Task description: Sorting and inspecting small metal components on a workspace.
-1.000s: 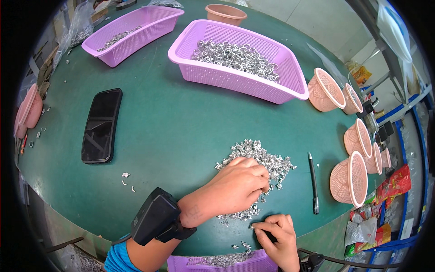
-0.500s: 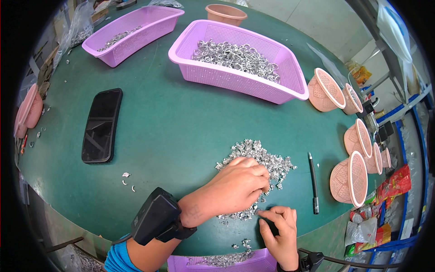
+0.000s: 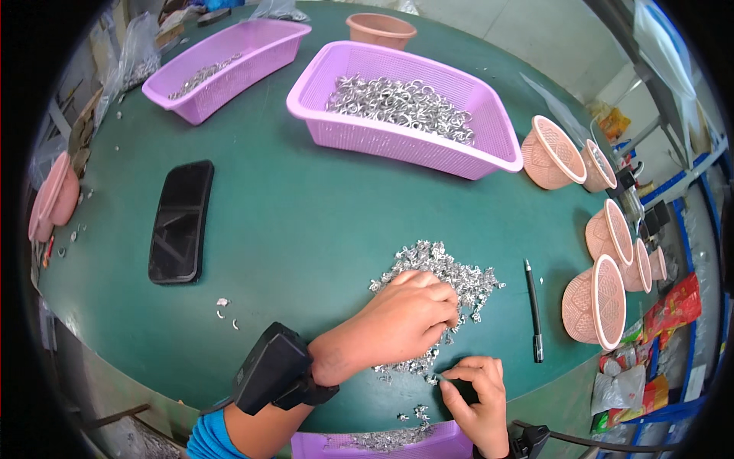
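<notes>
A pile of small silvery metal pieces (image 3: 474, 287) lies on the green tabletop. Over its near left side rests my left hand (image 3: 405, 317), palm down, fingers curled together and tips hidden among the pieces. Just to the near right, my right hand (image 3: 478, 402) pinches a small metal piece (image 3: 433, 379) between thumb and forefinger, low over the table. Below, at the table's near edge, a purple basket (image 3: 455, 442) holds more of the small pieces. A few loose ones (image 3: 420, 411) lie on the table beside its rim.
A large purple basket (image 3: 409, 153) of metal rings stands beyond the pile, another purple basket (image 3: 252, 73) at far left. A black phone (image 3: 182, 222) lies left; a pen (image 3: 533, 310) lies right of the pile. Several peach woven-pattern bowls (image 3: 581, 310) line the right edge.
The whole view has shifted slightly down and right. My right thumb and forefinger have drawn together at a small piece by the pile's near edge. My left hand stays on the pile.
</notes>
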Tool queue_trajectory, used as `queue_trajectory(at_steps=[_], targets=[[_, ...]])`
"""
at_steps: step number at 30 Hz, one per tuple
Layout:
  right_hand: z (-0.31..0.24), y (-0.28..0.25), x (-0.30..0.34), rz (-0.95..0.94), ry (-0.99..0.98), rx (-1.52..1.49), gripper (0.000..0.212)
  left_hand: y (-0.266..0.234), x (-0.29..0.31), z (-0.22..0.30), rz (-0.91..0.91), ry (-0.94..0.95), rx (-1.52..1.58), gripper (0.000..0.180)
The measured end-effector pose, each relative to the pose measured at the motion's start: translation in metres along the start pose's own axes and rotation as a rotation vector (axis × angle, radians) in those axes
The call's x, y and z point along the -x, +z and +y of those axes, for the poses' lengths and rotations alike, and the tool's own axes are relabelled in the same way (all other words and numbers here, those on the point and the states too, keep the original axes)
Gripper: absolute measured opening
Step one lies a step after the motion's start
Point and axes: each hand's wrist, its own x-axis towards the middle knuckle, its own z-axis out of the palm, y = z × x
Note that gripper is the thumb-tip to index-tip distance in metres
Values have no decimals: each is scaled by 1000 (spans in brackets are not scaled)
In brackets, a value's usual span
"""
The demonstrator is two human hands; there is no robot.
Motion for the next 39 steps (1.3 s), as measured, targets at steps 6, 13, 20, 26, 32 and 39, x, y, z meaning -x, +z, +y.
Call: queue_trajectory(at_steps=[6,13,20,26,32,39], targets=[[-3,5,-7,-32,-39,21,16,-8,-1,-1,-31,-5,-30,8],[-3,-2,-1,97,-84,-52,14,-9,-8,8,-105,-18,-59,9],[9,11,14,149,-145,-39,18,-13,2,12,145,-11,-69,10],[17,14,19,194,-151,-91,17,-15,14,-12,649,-377,-53,8],[20,16,14,220,-145,-180,15,-14,-2,4,527,-312,-55,22],[19,16,14,233,-152,-180,13,-7,-5,14,-85,-229,-506,49]])
